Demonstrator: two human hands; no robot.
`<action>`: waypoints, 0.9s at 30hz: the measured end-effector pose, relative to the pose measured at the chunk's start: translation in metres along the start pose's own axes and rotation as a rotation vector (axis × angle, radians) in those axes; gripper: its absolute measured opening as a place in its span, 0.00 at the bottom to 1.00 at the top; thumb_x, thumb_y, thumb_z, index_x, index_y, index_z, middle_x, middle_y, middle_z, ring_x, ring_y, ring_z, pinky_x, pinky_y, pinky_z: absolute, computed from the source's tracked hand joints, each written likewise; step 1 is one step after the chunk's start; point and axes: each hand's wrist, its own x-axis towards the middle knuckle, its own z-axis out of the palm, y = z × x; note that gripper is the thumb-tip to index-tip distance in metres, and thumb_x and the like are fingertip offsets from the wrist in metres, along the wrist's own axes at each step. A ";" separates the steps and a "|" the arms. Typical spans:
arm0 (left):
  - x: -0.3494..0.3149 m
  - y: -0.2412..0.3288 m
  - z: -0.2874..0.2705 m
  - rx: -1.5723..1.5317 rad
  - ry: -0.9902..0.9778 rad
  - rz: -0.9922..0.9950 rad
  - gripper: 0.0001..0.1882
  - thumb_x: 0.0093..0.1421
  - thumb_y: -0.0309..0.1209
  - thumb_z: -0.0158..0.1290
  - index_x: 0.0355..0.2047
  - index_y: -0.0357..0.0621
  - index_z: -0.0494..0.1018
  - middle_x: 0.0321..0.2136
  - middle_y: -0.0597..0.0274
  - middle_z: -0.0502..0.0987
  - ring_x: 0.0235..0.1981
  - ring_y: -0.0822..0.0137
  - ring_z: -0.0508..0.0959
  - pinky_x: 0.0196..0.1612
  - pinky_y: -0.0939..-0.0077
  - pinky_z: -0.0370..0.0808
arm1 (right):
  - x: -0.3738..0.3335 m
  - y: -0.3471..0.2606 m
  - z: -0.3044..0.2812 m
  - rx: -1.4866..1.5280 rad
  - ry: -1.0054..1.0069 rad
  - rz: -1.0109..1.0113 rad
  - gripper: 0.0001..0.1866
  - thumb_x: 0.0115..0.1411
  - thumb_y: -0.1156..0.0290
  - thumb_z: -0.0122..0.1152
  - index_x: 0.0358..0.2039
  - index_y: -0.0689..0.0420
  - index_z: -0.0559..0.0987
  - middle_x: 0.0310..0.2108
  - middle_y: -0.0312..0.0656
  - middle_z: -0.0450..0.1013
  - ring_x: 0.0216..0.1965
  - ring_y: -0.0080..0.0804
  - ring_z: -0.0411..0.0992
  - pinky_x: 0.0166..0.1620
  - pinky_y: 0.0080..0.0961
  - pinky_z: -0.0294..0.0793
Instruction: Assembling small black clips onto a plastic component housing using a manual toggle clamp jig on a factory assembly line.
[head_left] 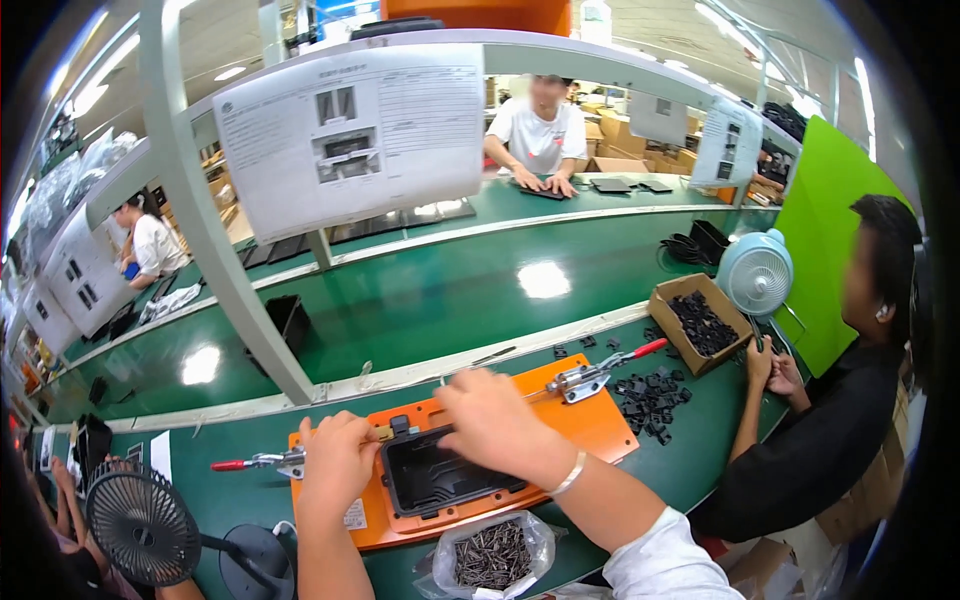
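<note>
Green desk (420, 300) carries an orange fixture plate (590, 425) with 2 red-handled toggle clamps, left (250, 463) and right (600, 372); both look swung clear. A black plastic tray part (440, 480) sits in the fixture's recess, between the hands. Left hand (338, 462) rests on the tray's left rim, grip curled shut on a small piece I cannot identify; right hand (492, 415) covers the far rim, fingers bent down, pinch hidden beneath the palm. Judgement: the tray should seat flat in the recess, pressure kept even on both sides, before any clamping. A clear bag of dark small pins (492, 555) lies just beside the near edge. Hidden: the tray's far rim, both sets of fingertips. Loose black clips (650, 395) too small to resolve.
</note>
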 end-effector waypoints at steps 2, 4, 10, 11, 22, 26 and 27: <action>-0.002 -0.003 -0.003 0.027 0.017 0.022 0.06 0.49 0.27 0.60 0.26 0.44 0.74 0.29 0.61 0.74 0.39 0.57 0.74 0.56 0.43 0.57 | 0.018 -0.017 0.010 -0.045 -0.054 -0.087 0.24 0.40 0.62 0.74 0.35 0.61 0.75 0.34 0.45 0.71 0.40 0.44 0.71 0.41 0.38 0.71; -0.003 -0.002 -0.010 -0.011 0.027 0.027 0.06 0.49 0.27 0.60 0.26 0.44 0.74 0.29 0.61 0.74 0.38 0.57 0.74 0.55 0.44 0.58 | 0.036 -0.027 0.022 -0.066 -0.141 -0.133 0.27 0.38 0.59 0.75 0.35 0.61 0.75 0.35 0.46 0.71 0.40 0.44 0.72 0.42 0.38 0.71; -0.018 0.000 -0.036 -0.270 0.220 0.013 0.06 0.50 0.25 0.60 0.28 0.38 0.74 0.25 0.56 0.75 0.31 0.58 0.76 0.41 0.67 0.70 | 0.064 -0.018 0.014 0.013 -0.537 -0.050 0.31 0.39 0.48 0.74 0.34 0.63 0.78 0.34 0.53 0.77 0.39 0.47 0.76 0.43 0.38 0.76; -0.023 -0.002 -0.038 -0.399 0.218 -0.037 0.07 0.51 0.26 0.59 0.29 0.38 0.74 0.25 0.55 0.76 0.30 0.57 0.77 0.38 0.65 0.71 | 0.060 -0.013 0.014 0.015 -0.506 -0.057 0.32 0.38 0.48 0.74 0.33 0.63 0.78 0.34 0.52 0.77 0.39 0.47 0.76 0.43 0.38 0.76; -0.096 -0.095 -0.014 -1.447 0.708 -0.724 0.16 0.62 0.33 0.52 0.49 0.44 0.67 0.40 0.58 0.73 0.39 0.65 0.74 0.41 0.66 0.70 | 0.059 -0.006 0.021 0.026 -0.481 -0.146 0.31 0.37 0.46 0.73 0.29 0.63 0.78 0.30 0.51 0.76 0.37 0.48 0.75 0.42 0.38 0.75; -0.090 -0.121 -0.008 -1.617 0.803 -0.816 0.23 0.61 0.37 0.53 0.54 0.42 0.63 0.47 0.53 0.69 0.48 0.57 0.70 0.47 0.60 0.68 | 0.058 -0.004 0.025 0.020 -0.464 -0.185 0.30 0.38 0.46 0.71 0.27 0.64 0.78 0.27 0.52 0.76 0.35 0.48 0.75 0.41 0.37 0.75; -0.085 -0.125 -0.008 -1.687 0.866 -0.856 0.24 0.61 0.37 0.53 0.54 0.41 0.62 0.48 0.52 0.69 0.50 0.56 0.69 0.49 0.60 0.67 | 0.058 -0.005 0.028 0.017 -0.441 -0.177 0.29 0.39 0.47 0.70 0.26 0.64 0.78 0.27 0.52 0.76 0.34 0.48 0.75 0.41 0.37 0.75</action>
